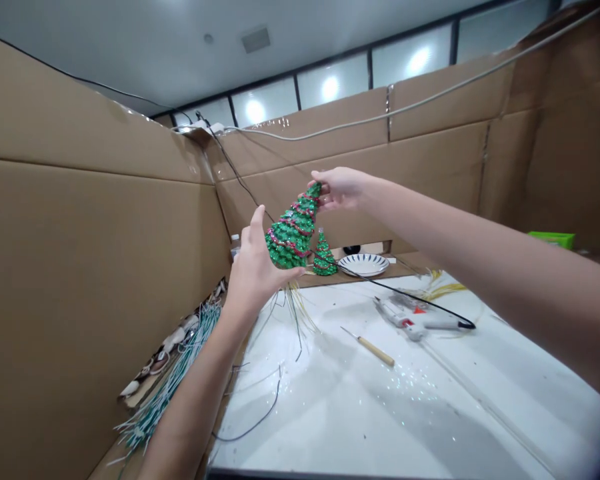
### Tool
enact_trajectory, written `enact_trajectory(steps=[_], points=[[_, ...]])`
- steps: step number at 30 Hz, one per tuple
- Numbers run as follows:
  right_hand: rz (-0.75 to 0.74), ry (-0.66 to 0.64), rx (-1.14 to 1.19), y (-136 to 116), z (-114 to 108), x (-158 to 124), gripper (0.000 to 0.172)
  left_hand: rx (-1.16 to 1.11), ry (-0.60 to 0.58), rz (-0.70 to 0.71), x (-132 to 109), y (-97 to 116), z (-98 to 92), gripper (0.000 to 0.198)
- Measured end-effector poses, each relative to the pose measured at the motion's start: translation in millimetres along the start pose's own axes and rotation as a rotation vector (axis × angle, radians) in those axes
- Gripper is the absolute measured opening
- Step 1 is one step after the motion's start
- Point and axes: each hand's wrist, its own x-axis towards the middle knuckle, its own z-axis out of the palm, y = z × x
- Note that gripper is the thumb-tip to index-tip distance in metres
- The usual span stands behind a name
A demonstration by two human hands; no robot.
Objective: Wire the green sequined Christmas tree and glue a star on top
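Note:
I hold a small green Christmas tree (pixel 293 233) with red and pink bead garlands up in the air, tilted to the right. My left hand (pixel 253 267) grips its wide base from the left and below. My right hand (pixel 341 188) pinches the tree's tip with closed fingers. Thin wires (pixel 296 308) hang from the tree's base. A second, smaller green tree (pixel 325 257) stands upright on the far edge of the white table (pixel 370 413), just behind the held one.
A white plate with a blue rim (pixel 364 265) sits at the back. A glue gun (pixel 413 320) with a black cord and a wooden-handled awl (pixel 373 348) lie on the table. Bundled green and white wires (pixel 175 373) lie along the left. Cardboard walls (pixel 80 267) surround the table.

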Motion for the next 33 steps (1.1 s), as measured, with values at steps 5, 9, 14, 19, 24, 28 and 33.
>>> enact_trajectory(steps=[5,9,14,19,24,28,33], points=[[-0.06,-0.067,-0.018,-10,-8,-1,0.025,-0.162,-0.157,-0.016,3,-8,-5.8,0.124],[-0.147,-0.175,-0.087,-17,-15,-5,0.027,-0.347,-0.315,-0.109,10,-21,-6.3,0.126],[-0.179,-0.352,-0.105,-26,-15,-12,0.028,-0.527,-0.361,-0.15,16,-30,1.0,0.125],[-0.225,-0.479,-0.113,-33,-13,-19,0.022,-0.561,-0.428,-0.097,17,-26,0.5,0.118],[-0.237,-0.558,-0.144,-37,-14,-19,0.017,-0.568,-0.483,-0.048,14,-19,-3.8,0.117],[-0.265,-0.649,-0.186,-38,-14,-18,0.018,-0.664,-0.656,-0.014,12,-22,-5.5,0.123],[-0.271,-0.686,-0.198,-39,-11,-21,0.017,-0.733,-0.691,-0.006,11,-19,-4.6,0.117]])
